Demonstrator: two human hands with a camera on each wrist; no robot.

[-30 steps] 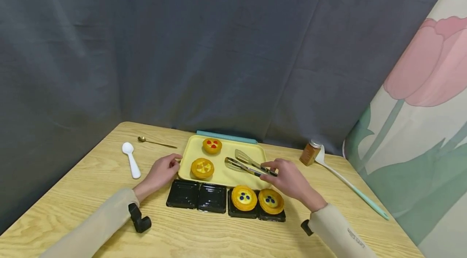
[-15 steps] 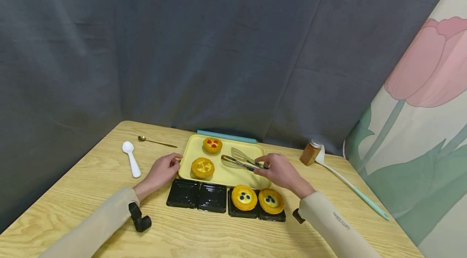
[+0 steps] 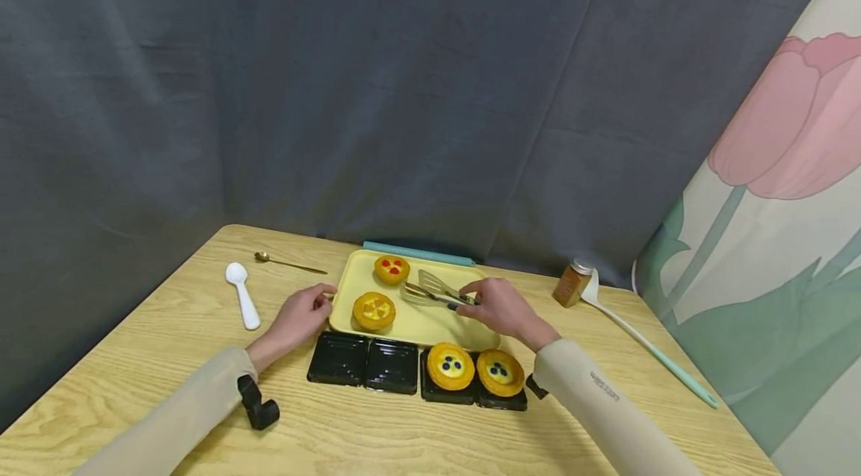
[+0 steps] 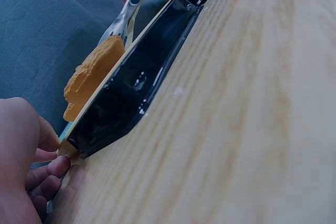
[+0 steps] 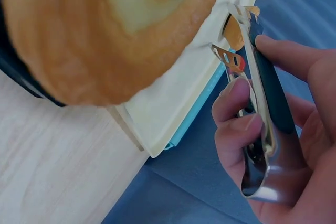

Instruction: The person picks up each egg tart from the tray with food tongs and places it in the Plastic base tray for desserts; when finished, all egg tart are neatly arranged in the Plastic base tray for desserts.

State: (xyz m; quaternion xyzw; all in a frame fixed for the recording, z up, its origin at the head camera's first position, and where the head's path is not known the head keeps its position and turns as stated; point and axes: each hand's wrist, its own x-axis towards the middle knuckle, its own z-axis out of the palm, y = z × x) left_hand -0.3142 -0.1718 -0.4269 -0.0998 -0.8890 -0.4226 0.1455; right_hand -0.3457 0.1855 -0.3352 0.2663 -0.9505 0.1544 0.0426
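My left hand [image 3: 303,314] pinches the left edge of a yellow tray [image 3: 420,326] between thumb and fingers, as the left wrist view shows. The right hand [image 3: 503,308] grips metal tongs [image 5: 273,87] by their dark-green handles. Their slotted blades [image 3: 433,282] are spread over the tray, pointing left, with nothing between them. On the tray sit a tart with red pieces [image 3: 392,269] at the back and one with yellow pieces [image 3: 373,311] in front of it. The blade tips reach close to the right side of both tarts.
Before the tray are two bare black plastic trays [image 3: 338,358] and two more holding tarts with blueberries [image 3: 451,366]. A white spoon [image 3: 242,295] and gold spoon [image 3: 289,262] lie left. A spice jar [image 3: 572,283] and long-handled spatula [image 3: 655,349] are right; a teal bar [image 3: 417,253] lies behind.
The right hand has moved left over the tray with the tongs, bringing the blade tips nearer the two tarts. The left hand has stayed at the tray's edge.
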